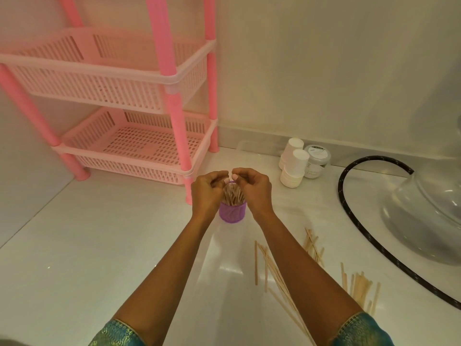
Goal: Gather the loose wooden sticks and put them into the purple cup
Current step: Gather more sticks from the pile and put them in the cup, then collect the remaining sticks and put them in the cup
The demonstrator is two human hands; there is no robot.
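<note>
The purple cup (232, 214) stands upright on the white counter, packed with a bundle of wooden sticks (233, 196). My left hand (207, 193) and my right hand (253, 191) curl around the tops of those sticks from either side, fingertips nearly meeting above the cup. Loose wooden sticks (268, 267) lie on the counter under my right forearm. More loose sticks (313, 244) lie to its right, and another pile of sticks (361, 287) sits farther right near the front.
A pink two-tier basket rack (139, 151) stands at the back left, one leg just left of the cup. White paper cups (294, 163) and a lidded jar (316, 162) sit behind to the right. A glass basin (424, 208) ringed by a black hose (349, 216) fills the right side.
</note>
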